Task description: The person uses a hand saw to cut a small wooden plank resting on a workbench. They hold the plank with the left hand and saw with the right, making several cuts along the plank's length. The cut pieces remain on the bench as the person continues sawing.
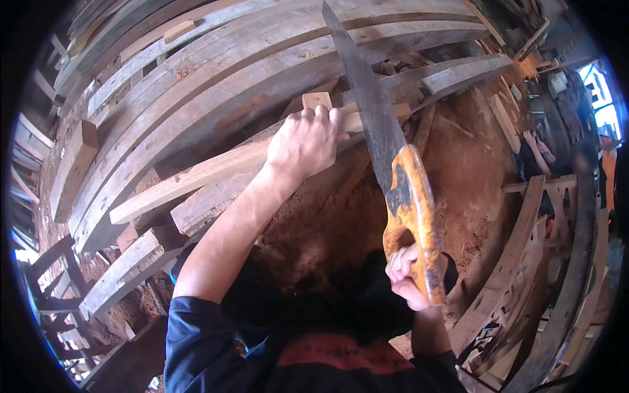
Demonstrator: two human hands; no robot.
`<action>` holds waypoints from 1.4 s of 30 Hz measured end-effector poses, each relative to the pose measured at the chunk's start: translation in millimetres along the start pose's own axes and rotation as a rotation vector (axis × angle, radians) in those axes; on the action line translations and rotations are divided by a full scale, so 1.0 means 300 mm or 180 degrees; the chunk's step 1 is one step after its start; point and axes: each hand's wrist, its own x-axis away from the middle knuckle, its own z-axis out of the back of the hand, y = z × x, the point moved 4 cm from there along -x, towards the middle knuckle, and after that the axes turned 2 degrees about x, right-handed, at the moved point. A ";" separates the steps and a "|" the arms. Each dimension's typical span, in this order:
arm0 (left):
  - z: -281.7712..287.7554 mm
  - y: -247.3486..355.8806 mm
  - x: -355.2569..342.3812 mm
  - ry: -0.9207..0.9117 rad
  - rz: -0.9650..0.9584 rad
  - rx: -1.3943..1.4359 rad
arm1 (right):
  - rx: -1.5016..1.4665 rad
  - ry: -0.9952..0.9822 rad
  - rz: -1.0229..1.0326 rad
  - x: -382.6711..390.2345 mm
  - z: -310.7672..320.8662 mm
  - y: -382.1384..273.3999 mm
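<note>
My right hand [407,275] is wrapped round the orange-and-black handle of a handsaw [373,98]. Its long dark blade points away from me and crosses over the right end of a narrow light wooden beam [196,177]; whether the teeth touch the wood I cannot tell. Just left of the blade, my left hand [304,145] is closed, knuckles up, over a small wooden block [317,100] lying across the beam. The block's far end shows beyond my knuckles; the rest is hidden under the hand.
Large weathered timbers [249,72] lie side by side beyond the beam. Shorter beam ends [134,265] jut out at the left, and more long timbers [504,262] lie at the right. Reddish-brown dirt [452,177] covers the ground. Another person's arm [538,154] shows at far right.
</note>
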 end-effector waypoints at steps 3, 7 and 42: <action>-0.003 -0.003 0.001 0.0035 -0.0030 0.0068 | -0.0120 0.0113 -0.0212 -0.042 0.014 0.007; 0.003 -0.010 -0.015 -0.0024 -0.0029 0.0156 | -0.0414 0.0213 -0.0269 -0.086 0.027 0.017; -0.016 0.009 -0.016 -0.0266 0.0040 0.0082 | -0.0081 0.0257 0.0220 -0.123 -0.020 0.071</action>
